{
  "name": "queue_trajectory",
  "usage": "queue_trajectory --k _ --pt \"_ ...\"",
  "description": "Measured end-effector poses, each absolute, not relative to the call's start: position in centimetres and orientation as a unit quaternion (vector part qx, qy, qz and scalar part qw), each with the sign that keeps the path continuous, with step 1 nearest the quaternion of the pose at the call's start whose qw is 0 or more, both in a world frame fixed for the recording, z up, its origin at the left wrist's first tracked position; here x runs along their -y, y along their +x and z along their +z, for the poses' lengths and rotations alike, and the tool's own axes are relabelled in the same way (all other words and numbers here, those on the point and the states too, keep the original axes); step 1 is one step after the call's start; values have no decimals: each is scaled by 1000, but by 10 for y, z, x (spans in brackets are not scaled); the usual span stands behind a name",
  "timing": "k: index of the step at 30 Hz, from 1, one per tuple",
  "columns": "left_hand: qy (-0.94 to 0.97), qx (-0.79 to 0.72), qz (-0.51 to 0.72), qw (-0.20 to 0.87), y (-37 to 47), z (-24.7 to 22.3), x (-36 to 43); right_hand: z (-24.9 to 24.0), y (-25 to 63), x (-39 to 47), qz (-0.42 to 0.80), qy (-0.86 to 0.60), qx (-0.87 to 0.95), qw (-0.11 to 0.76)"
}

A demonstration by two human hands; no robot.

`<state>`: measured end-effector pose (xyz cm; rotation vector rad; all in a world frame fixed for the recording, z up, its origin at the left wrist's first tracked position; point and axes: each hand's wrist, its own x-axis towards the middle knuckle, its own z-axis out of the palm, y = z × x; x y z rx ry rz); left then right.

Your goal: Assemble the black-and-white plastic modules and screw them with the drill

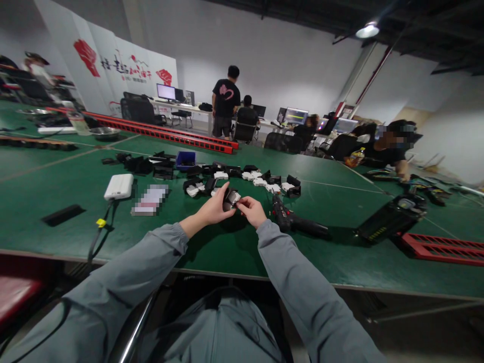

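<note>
Over the near middle of the green table, my left hand (212,207) grips a small black-and-white plastic part (231,199) between thumb and fingers. From the other side, the closed fingertips of my right hand (252,210) meet the part's right edge; whether they pinch a smaller piece there is hidden. Just beyond my hands lie several similar white pieces (260,181) and black pieces (294,187). A black power drill (282,214) rests on its side to the right of my right hand.
A blue bin (185,160) stands behind the parts. To the left are a white box with a cable (119,186), a blurred-out flat item (150,199) and a black strip (63,215). A black cylinder (391,219) and red slotted rail (446,248) lie right. A co-worker (397,146) leans at the far right.
</note>
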<state>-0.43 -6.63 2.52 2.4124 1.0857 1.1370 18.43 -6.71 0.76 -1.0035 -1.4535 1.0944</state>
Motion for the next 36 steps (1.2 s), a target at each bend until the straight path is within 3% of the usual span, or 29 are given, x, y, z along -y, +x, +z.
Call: queue_trajectory --k 11,36 --pt "847 -323 385 175 -7 19 57 9 189 64 453 -435 585 514" --pt "837 -374 360 172 -8 16 57 6 189 64 446 -423 614 495"
